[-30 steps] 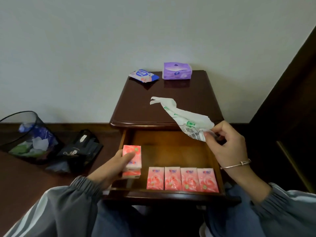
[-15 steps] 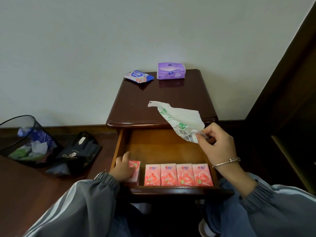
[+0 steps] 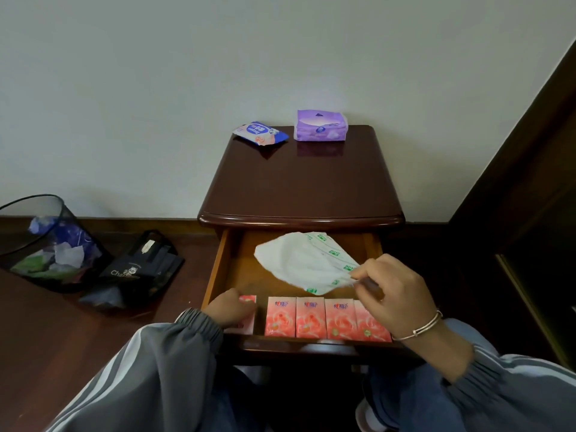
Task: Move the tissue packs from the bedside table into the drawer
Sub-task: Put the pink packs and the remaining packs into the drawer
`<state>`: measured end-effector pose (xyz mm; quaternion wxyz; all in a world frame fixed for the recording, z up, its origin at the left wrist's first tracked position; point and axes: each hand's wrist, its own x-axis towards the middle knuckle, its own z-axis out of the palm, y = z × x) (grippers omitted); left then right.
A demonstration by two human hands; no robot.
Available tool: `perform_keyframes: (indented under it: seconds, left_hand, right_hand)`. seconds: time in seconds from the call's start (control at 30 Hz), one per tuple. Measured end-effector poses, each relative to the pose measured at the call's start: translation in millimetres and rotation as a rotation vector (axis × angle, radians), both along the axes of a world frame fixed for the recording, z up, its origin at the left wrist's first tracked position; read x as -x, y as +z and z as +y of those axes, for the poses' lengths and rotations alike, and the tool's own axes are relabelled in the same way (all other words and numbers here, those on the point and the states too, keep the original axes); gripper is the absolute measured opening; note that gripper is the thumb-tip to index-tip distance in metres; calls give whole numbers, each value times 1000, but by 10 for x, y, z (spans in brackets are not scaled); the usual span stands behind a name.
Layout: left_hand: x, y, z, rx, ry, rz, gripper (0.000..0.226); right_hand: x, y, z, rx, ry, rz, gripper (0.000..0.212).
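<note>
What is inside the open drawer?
Four pink tissue packs line the drawer front; the left hand covers most of a fifth pack. The white wrapper pinched by the right hand hides part of the floor behind.

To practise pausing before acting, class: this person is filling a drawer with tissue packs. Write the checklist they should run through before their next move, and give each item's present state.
1. The drawer open: ok, pulled well out.
2. Last pack let go: cannot tell; the left hand covers the end pink pack.
3. A hand free for the next pack: not ok; the right hand pinches a white plastic bag.
4. Top cleared: not ok; a purple pack and a blue pack lie on the bedside table.
5. Room left: ok; bare floor shows behind the row of four pink packs.
</note>
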<state>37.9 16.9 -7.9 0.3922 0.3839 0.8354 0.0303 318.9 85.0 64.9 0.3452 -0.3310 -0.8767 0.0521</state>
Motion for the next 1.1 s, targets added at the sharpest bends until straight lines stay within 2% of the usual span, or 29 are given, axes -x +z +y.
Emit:
perform_keyframes:
  seconds: [0.07, 0.13, 0.17, 0.23, 0.27, 0.3, 0.33, 0.4, 0.47, 0.53, 0.6, 0.7, 0.8, 0.9, 0.97, 1.03, 1.1]
  left_hand:
    - [-41, -7, 21, 1, 56, 14, 47]
    - [-104, 15, 15, -34, 89, 60, 53]
    - [-151, 61, -2, -136, 111, 81, 55]
    - [-267, 214, -57, -490, 158, 29, 46]
    - [-328, 326, -87, -633, 212, -83, 42]
    - [-384, 449, -112, -700, 299, -270, 45]
    - [-429, 562, -122, -687, 402, -523, 54]
    - [-457, 731, -123, -537, 526, -1017, 69]
    - [-467, 880, -110, -477, 447, -1269, 63]
    - [-468, 932, -61, -498, 415, -1350, 43]
    - [-453, 881, -5, -536, 424, -1247, 39]
    - [-356, 712, 38, -529, 434, -1002, 33]
    - [-165, 578, -31, -443, 458, -712, 17]
    - [98, 415, -83, -341, 458, -500, 12]
    - [217, 344, -50, -289, 440, -402, 20]
    - [257, 296, 23, -259, 425, -336, 29]
    - [254, 270, 111, -267, 389, -235, 32]
  right_hand:
    - [31, -13, -2, -12, -3, -8, 10]
    - [64, -21, -2, -33, -23, -5, 4]
    - [84, -23, -6, -38, -42, -4, 6]
    - [126, -10, -10, -56, -76, 16, 7]
    - [157, 7, -11, -81, -83, 36, 5]
    - [192, 30, -18, -119, -81, 54, 11]
    - [232, 50, -23, -167, -60, 64, 20]
    - [328, 105, -42, -268, 22, 54, 35]
    - [440, 146, -69, -354, 128, 2, 40]
    - [537, 168, -86, -407, 199, -50, 43]
    - [589, 152, -86, -393, 250, -83, 41]
    - [551, 78, -80, -208, 266, -63, 28]
    - [364, -39, 20, 109, -6, 9, 35]
    - [103, -238, 210, 580, -335, -134, 56]
    - [-5, -345, 276, 888, -450, -206, 70]
    - [-19, -454, 287, 1012, -498, -260, 72]
    - [-5, -532, 292, 1014, -527, -290, 67]
